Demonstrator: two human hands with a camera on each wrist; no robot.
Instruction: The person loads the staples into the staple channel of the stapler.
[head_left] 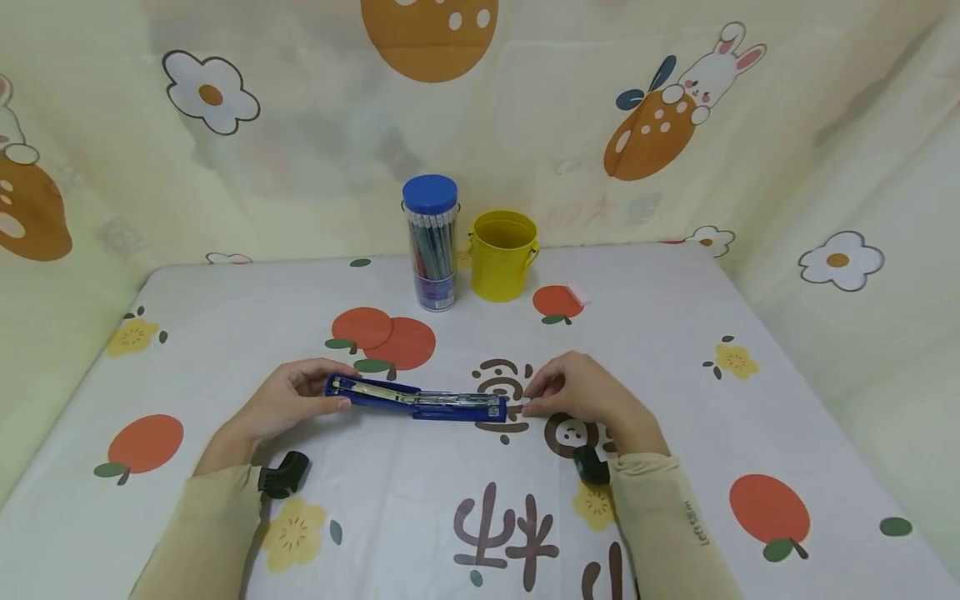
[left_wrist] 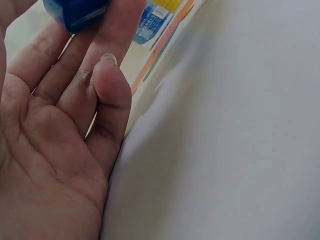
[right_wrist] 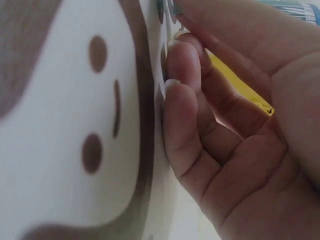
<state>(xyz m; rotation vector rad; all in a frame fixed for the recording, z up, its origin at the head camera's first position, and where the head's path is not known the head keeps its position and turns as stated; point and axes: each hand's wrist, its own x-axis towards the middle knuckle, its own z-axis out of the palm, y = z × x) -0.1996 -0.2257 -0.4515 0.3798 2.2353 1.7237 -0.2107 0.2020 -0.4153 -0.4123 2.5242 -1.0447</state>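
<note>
A blue stapler (head_left: 416,400) lies unfolded lengthwise, its metal staple channel showing on the right half and its pale metal underside on the left half. My left hand (head_left: 296,392) grips its left end between thumb and fingers; in the left wrist view the stapler's blue end (left_wrist: 77,15) shows at the fingertips. Just off the stapler's right end, my right hand (head_left: 581,392) pinches a small thin silvery piece (head_left: 521,402) with thumb and index finger. Its exact kind is too small to tell. In the right wrist view the other fingers (right_wrist: 182,110) are curled near the tabletop.
Behind the stapler stand a clear tub of pencils (head_left: 433,250) with a blue lid and a yellow bucket (head_left: 500,258). A small pink piece (head_left: 578,294) lies right of the bucket. A patterned cloth (head_left: 390,533) covers the table, and a printed curtain (head_left: 315,183) hangs behind.
</note>
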